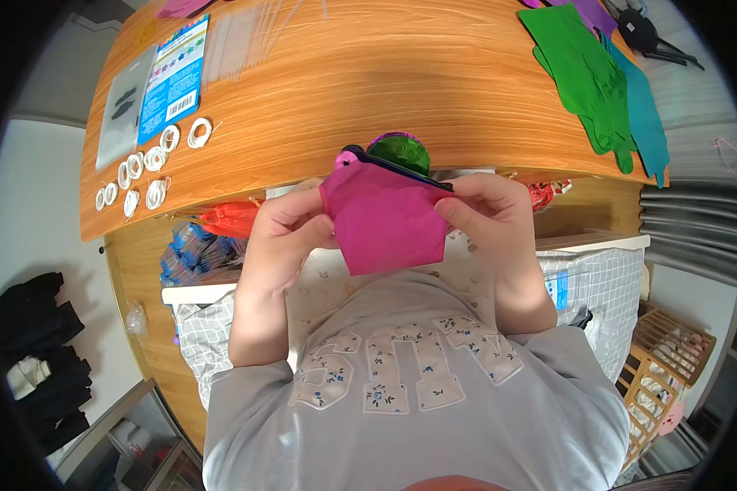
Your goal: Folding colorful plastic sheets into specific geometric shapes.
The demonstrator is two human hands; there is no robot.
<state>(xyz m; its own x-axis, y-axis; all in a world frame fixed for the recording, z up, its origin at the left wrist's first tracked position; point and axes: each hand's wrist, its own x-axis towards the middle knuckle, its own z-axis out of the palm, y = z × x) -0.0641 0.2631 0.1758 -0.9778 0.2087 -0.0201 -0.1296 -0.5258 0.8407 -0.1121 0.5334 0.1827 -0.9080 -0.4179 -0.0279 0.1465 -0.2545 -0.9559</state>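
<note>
Above my lap, at the table's near edge, both hands hold a magenta foil piece point(389, 221) stretched between them. It looks like a flat, uninflated foil balloon, but its kind is not certain. A dark band runs along its upper edge, and shiny green foil point(401, 153) with a purple rim shows behind it. My left hand point(291, 219) pinches the left side between thumb and fingers. My right hand point(483, 204) grips the upper right corner the same way. Fingers behind the foil are partly hidden.
The wooden table point(368, 74) carries coiled white ribbons point(154, 159), a blue package point(176, 78), a clear bag point(123, 106) and clear sticks point(241, 37) at left. Green foil point(585, 90) and teal foil point(643, 114) lie at right. Open drawers below hold red packets point(225, 219).
</note>
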